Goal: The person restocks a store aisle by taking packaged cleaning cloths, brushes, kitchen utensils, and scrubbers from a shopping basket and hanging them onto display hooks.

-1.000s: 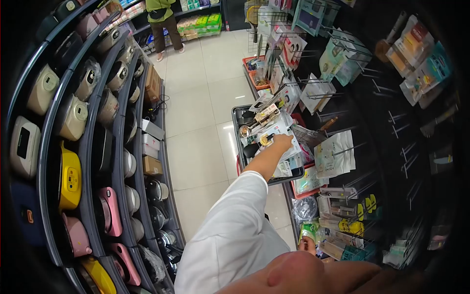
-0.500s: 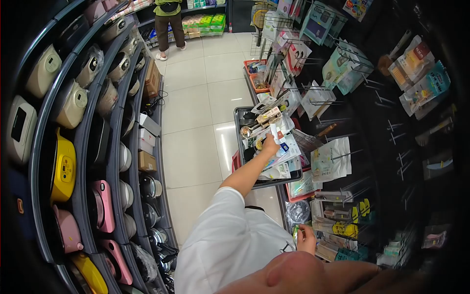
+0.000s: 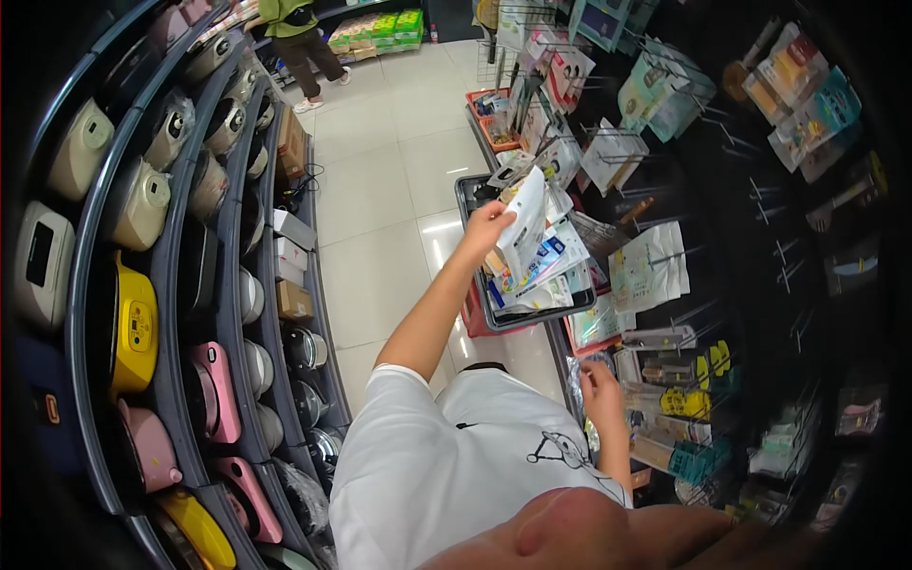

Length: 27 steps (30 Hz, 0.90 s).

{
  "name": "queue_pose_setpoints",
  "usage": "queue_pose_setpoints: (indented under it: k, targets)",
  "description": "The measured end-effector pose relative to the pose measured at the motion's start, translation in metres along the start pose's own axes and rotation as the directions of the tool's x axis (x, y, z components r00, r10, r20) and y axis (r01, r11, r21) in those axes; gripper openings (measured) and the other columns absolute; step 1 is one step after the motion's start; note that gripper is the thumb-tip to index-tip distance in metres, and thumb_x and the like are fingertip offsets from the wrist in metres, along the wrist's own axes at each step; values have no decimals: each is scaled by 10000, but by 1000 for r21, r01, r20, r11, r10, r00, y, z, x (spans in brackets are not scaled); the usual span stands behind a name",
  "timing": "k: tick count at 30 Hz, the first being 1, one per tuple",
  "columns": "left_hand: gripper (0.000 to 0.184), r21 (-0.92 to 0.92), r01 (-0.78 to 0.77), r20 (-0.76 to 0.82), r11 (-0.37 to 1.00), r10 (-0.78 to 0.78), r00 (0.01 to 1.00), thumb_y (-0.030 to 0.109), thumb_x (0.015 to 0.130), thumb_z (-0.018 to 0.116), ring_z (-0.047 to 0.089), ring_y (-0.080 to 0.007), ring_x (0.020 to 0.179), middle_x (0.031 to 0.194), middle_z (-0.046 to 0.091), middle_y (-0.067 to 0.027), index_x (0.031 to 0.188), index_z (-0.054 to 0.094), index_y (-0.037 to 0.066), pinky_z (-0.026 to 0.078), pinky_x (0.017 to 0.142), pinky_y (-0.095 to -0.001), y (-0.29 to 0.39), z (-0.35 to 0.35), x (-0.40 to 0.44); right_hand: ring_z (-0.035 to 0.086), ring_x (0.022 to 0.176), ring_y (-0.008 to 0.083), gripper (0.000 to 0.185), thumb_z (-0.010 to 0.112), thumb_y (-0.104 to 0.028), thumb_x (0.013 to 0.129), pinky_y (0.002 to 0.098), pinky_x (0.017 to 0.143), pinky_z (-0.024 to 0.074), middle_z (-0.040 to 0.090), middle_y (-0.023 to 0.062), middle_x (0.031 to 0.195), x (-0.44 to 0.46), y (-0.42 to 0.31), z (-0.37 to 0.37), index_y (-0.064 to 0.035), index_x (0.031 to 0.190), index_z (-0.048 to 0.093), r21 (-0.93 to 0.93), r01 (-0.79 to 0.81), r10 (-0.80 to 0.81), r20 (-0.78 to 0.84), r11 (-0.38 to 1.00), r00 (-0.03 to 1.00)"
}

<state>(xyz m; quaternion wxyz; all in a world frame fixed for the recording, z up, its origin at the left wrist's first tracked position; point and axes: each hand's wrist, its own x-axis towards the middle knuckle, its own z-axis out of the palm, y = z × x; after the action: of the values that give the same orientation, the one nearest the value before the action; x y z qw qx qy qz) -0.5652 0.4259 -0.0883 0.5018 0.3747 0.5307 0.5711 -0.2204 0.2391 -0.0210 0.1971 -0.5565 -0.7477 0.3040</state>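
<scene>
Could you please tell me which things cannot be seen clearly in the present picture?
- Print on the white packet in the left hand: head view, too small.
- Bottom of the black basket: head view, hidden by packets.
- What the right hand may touch: head view, too small.
- Head of the other person: head view, cut off by top edge.

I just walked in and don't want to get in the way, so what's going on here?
Someone in a shop aisle is holding a white packet in their left hand, above a black crate packed with goods. Their right hand is lower down, near the hanging packets; whether it holds anything is unclear. Farther off, another person in a green top is near the end of the aisle.
</scene>
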Motion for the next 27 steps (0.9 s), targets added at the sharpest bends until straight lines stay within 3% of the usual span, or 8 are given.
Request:
queue_pose_setpoints:
  k: [4, 8, 18, 20, 23, 24, 26, 27]
  targets:
    - [105, -395, 58, 176, 917, 13, 984, 131, 923, 602, 591, -94, 834, 920, 635, 5, 1004, 620, 66, 481, 761, -266, 48, -4, -26, 635, 883, 351, 191, 599, -58, 867, 394, 756, 500, 632, 175, 975, 12, -1, 6, -22, 1053, 620, 20, 86, -85, -51, 996, 995]
    - [132, -508, 85, 246, 857, 50, 968, 141, 944, 583, 627, -123, 888, 973, 650, -27, 1053, 588, 66, 519, 788, -300, 80, -9, -44, 623, 890, 355, 223, 614, -72, 867, 389, 777, 498, 615, 167, 1007, 23, -13, -7, -23, 1084, 607, 95, 38, -35, -34, 995, 999]
    - [276, -645, 277, 467, 712, 81, 881, 162, 999, 481, 621, -210, 1103, 1210, 613, -104, 1249, 490, 47, 514, 942, -368, 98, 25, -60, 579, 1079, 190, 520, 736, -101, 825, 313, 805, 497, 577, 96, 1216, 63, 11, -45, -67, 1297, 521, 413, 107, 75, -402, 904, 913]
    - [351, -664, 339, 533, 667, 104, 839, 167, 999, 478, 598, -223, 1153, 1276, 583, -119, 1325, 452, 40, 498, 973, -373, 91, 36, -59, 576, 1103, 203, 597, 736, -111, 836, 301, 835, 493, 571, 123, 1235, 65, 18, -45, -56, 1357, 450, 560, 123, 137, -400, 819, 906]
    - [492, -670, 418, 613, 613, 139, 778, 161, 996, 474, 551, -243, 1224, 1374, 517, -131, 1453, 338, 40, 475, 1007, -379, 90, 58, -63, 588, 1121, 206, 607, 684, -116, 890, 325, 912, 498, 576, 123, 1248, 59, 25, -42, -46, 1404, 368, 920, -110, 380, -44, 375, 924]
    - [486, -663, 442, 631, 604, 134, 764, 158, 997, 472, 552, -241, 1222, 1370, 520, -129, 1450, 341, 40, 474, 1009, -377, 90, 66, -64, 588, 1121, 206, 607, 684, -116, 890, 325, 912, 498, 576, 123, 1248, 57, 21, -43, -46, 1404, 368, 922, -99, 394, -61, 374, 917]
    - [477, -629, 478, 669, 613, 116, 734, 176, 1004, 465, 547, -243, 1228, 1369, 521, -131, 1444, 348, 34, 462, 1018, -383, 87, 77, -61, 603, 1113, 208, 529, 627, -141, 939, 353, 937, 508, 573, 124, 1271, 54, 7, -37, -32, 1393, 380, 1000, -5, 359, 6, -3, 933]
    - [469, -608, 494, 687, 622, 101, 719, 194, 1012, 457, 541, -245, 1234, 1367, 521, -133, 1438, 354, 27, 451, 1027, -388, 90, 84, -63, 615, 1105, 220, 452, 590, -155, 964, 378, 957, 512, 584, 128, 1267, 55, 12, -35, -6, 1357, 423, 997, 44, 317, -22, -65, 948]
